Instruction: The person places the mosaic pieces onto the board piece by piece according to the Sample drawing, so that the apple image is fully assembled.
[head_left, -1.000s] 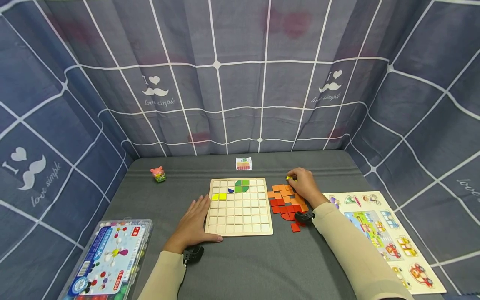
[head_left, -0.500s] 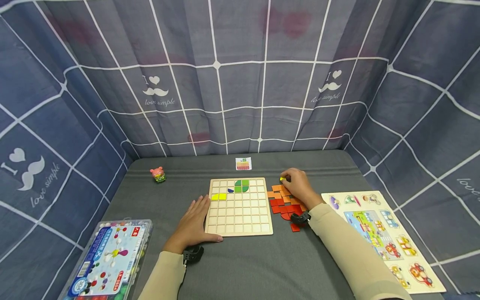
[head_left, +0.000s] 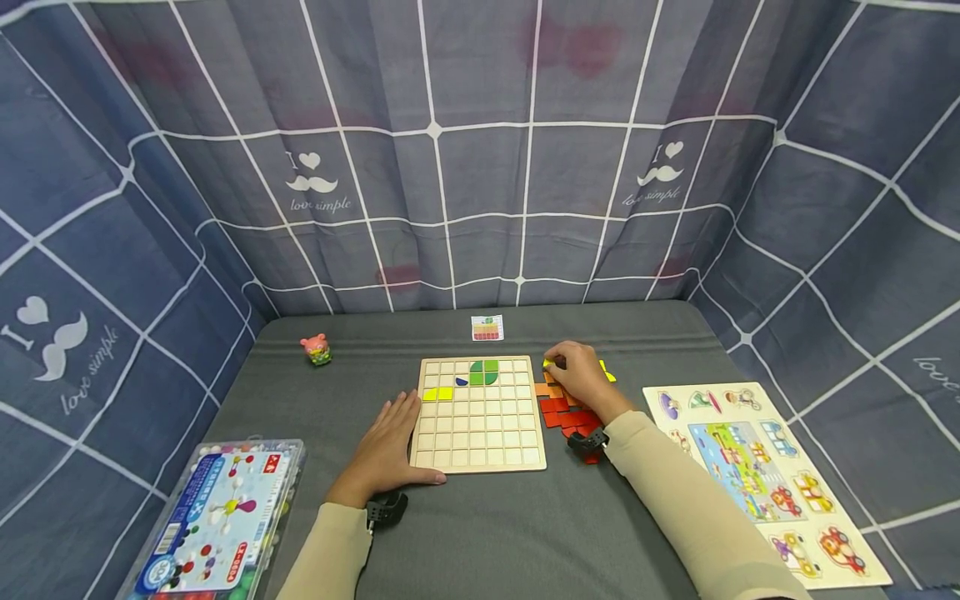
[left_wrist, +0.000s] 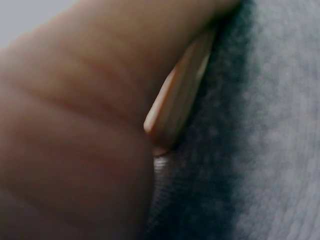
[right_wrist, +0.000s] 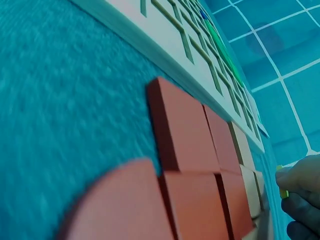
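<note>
A small yellow tile (head_left: 547,363) sits just off the far right corner of the pale grid board (head_left: 480,433), near the orange tiles (head_left: 542,389); its height above the counter (head_left: 480,542) is hard to judge. The right hand (head_left: 581,372) has its grip closed on it, thumb and finger pinching. So small and slim a piece could twist or slip out if that pinch loosens. The wrist strap (head_left: 588,441) hangs close over the red tiles (head_left: 555,406) — a low forearm might drag the heap out of its rows. The left hand (head_left: 386,442) lies along the board's left edge, fingers straight and thumb at the near corner, clasping nothing; a hard sideways push there could slide the board and unsettle the tiles laid on it.

The board is wood, divided by raised ridges into shallow squares. Loose tiles are smooth, flat slabs with crisp corners, though one red piece has a rounded edge. The counter wears dark, woven cloth — texture plain in the right wrist view. Behind hangs a creased, white-checked curtain (head_left: 480,192).
</note>
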